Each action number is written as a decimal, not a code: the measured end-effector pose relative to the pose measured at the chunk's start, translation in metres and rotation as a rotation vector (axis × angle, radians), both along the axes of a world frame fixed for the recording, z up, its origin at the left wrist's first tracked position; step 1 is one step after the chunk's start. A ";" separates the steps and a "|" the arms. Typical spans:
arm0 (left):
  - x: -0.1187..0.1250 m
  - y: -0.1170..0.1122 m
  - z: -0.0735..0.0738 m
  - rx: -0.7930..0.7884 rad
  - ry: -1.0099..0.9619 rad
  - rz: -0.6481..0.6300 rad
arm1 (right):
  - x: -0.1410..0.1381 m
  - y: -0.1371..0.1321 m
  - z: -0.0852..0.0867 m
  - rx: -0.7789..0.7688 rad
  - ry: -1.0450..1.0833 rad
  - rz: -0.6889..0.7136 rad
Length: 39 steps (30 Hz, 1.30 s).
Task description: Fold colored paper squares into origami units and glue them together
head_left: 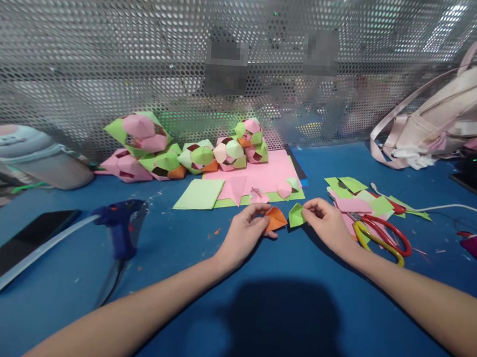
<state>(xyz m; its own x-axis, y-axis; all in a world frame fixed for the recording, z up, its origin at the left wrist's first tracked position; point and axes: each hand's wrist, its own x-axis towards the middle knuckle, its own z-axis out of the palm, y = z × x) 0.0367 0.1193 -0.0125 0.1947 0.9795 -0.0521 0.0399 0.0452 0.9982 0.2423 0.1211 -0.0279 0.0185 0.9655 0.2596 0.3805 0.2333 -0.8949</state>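
Observation:
My left hand (pixel 247 227) pinches a folded orange paper piece (pixel 276 219) between thumb and fingers. In my right hand (pixel 326 225) is a folded green paper piece (pixel 296 215), held by its right edge. The two pieces face each other with a small gap between them, just above the blue table (pixel 183 283). Behind them lie a small pink folded piece (pixel 284 190), a torn-looking pink scrap (pixel 258 196) and a pink paper cone (pixel 236 188) on flat pink and green sheets (pixel 263 169).
Several pink and green paper balls (pixel 196 155) line the mesh wall. At left are a blue glue gun (pixel 123 225), a dark phone (pixel 28 238) and a stack of green squares (pixel 199 193). Scissors (pixel 380 238) rest on paper scraps at right, and a pale backpack (pixel 448 110) stands behind.

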 end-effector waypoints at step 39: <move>0.008 -0.034 0.015 0.080 -0.004 -0.167 | -0.009 -0.034 0.009 0.326 -0.283 0.187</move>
<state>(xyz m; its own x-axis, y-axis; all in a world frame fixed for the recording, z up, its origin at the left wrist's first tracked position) 0.0448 0.0850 0.0027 0.3552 0.9344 0.0260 0.0358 -0.0414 0.9985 0.2332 0.0875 -0.0189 -0.2632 0.8128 0.5197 0.5234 0.5728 -0.6309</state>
